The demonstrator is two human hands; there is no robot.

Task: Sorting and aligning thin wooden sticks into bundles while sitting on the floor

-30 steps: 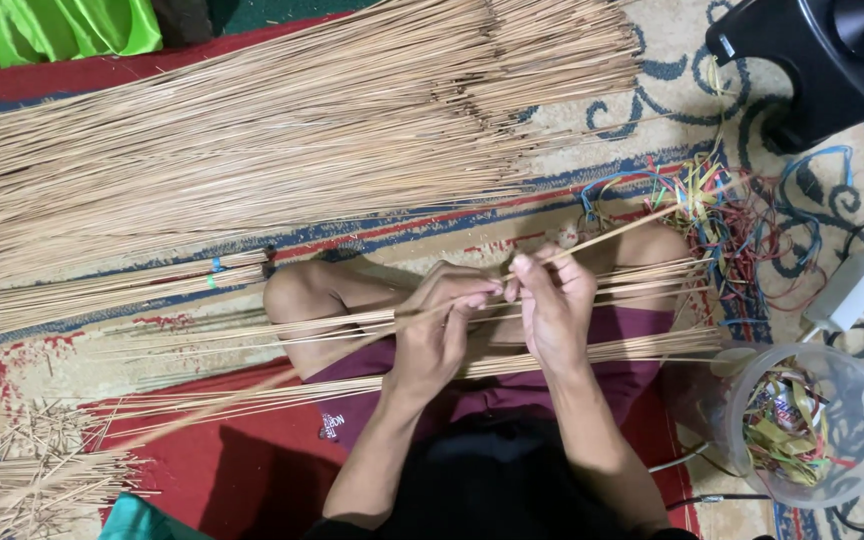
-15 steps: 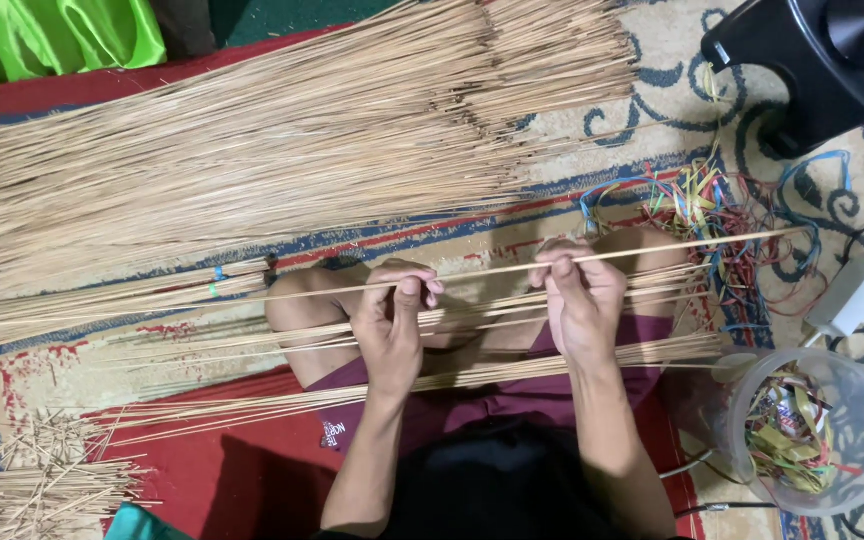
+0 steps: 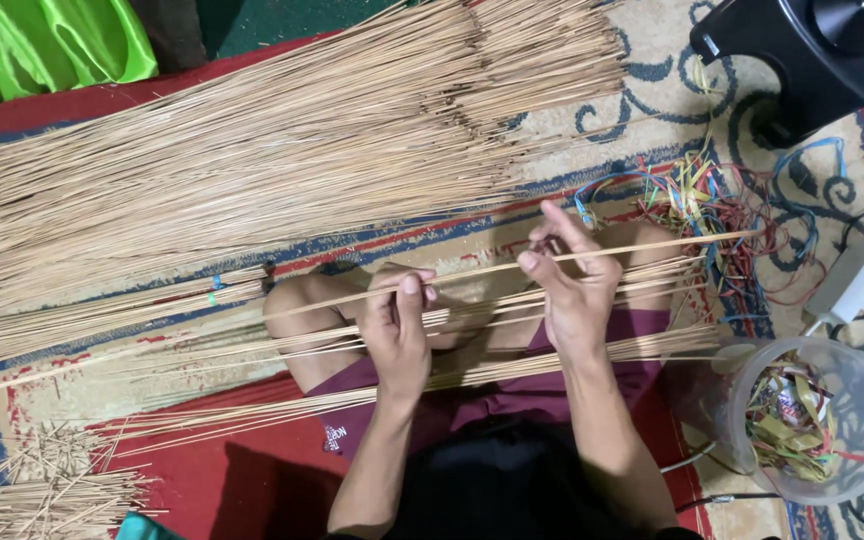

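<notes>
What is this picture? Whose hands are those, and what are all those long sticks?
The picture comes from a camera worn on a person's head, looking down, so you see that person's own arms and crossed legs. The person sits on a patterned rug. The left hand and the right hand pinch one long thin stick between the fingers and hold it across the lap. More thin sticks lie over the legs. A big pile of sticks lies on the rug in front, and short broken bits lie at the lower left. To the right are a tangle of coloured strings, a clear tub with coloured strips in it, and a black object. Green cloth shows at the top left.
</notes>
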